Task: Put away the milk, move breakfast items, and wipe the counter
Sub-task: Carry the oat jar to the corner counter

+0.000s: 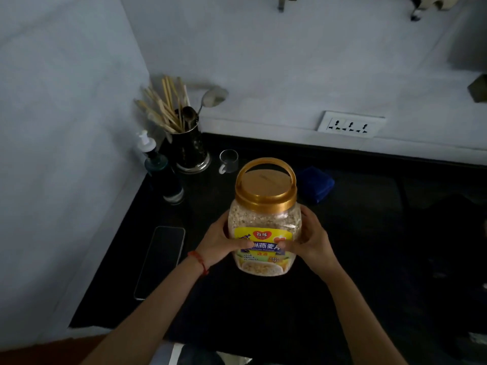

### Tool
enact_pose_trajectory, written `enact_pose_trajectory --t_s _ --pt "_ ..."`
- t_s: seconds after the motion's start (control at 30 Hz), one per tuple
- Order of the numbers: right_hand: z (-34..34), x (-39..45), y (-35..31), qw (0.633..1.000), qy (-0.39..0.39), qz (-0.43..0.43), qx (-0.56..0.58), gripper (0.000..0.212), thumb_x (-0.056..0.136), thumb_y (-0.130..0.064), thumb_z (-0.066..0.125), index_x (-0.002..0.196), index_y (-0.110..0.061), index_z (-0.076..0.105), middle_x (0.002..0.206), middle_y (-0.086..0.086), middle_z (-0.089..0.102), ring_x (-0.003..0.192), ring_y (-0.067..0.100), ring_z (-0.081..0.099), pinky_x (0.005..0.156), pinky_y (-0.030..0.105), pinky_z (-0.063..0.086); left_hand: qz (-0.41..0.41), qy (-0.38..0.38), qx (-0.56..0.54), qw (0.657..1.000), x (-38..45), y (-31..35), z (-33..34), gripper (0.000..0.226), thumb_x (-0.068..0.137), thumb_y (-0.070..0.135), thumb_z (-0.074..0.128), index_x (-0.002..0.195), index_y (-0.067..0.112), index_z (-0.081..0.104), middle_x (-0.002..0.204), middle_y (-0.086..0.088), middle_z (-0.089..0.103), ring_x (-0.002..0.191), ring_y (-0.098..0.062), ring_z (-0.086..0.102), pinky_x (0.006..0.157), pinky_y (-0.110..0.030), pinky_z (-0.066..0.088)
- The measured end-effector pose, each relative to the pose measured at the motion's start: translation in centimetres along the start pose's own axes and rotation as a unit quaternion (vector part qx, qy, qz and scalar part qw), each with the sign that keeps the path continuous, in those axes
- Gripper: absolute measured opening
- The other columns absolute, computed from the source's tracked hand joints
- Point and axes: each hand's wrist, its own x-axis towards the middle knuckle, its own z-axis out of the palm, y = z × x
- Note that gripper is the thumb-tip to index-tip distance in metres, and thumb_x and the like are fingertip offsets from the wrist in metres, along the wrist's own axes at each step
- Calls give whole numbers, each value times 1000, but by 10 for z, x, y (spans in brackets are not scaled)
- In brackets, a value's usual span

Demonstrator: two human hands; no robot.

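A clear plastic oatmeal jar [264,219] with a gold lid, a gold carry handle and a yellow label is upright over the black counter [355,259], in the middle of the view. My left hand [218,242] grips its left side, thumb across the label. My right hand [311,241] grips its right side, fingers curled round the front. Whether the jar rests on the counter or is lifted off it, I cannot tell. A folded blue cloth [317,184] lies just behind and to the right of the jar.
A small glass cup [228,160] stands behind the jar. A metal holder with chopsticks and spoons [188,148] and a pump bottle [160,169] fill the back left corner. A phone [160,260] lies flat at the left edge. A wall socket [350,125] is above the counter.
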Motion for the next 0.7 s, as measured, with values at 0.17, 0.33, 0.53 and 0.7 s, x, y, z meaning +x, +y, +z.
enact_pose_trajectory --t_s 0.17,0.33,0.53,0.7 --pt "-5 10 13 999 9 0 -53 89 58 -10 83 132 -25 36 127 -4 55 118 9 55 89 24 53 19 -20 39 999 21 -3 -6 109 35 45 87 131 34 38 127 3 57 120 -14 52 102 -44 44" --pt "-1 26 18 990 37 8 -138 97 66 -21 79 141 -35 19 129 -34 37 119 -20 35 97 11 34 55 2 64 996 38 -3 -9 98 41 44 86 122 58 34 131 13 49 125 -9 46 105 -43 41" --pt "-4 56 27 979 86 -4 -185 83 76 -26 71 143 -31 23 141 -10 44 128 5 41 104 25 39 75 53 63 994 71 8 -5 95 47 36 83 124 56 30 124 21 50 123 -7 48 101 -32 44" --pt "-6 90 23 978 121 -3 -170 80 76 -23 71 142 -29 27 136 -8 49 122 4 43 103 30 40 77 88 64 991 105 15 -7 90 63 10 80 138 24 32 125 4 52 124 -19 48 102 -36 44"
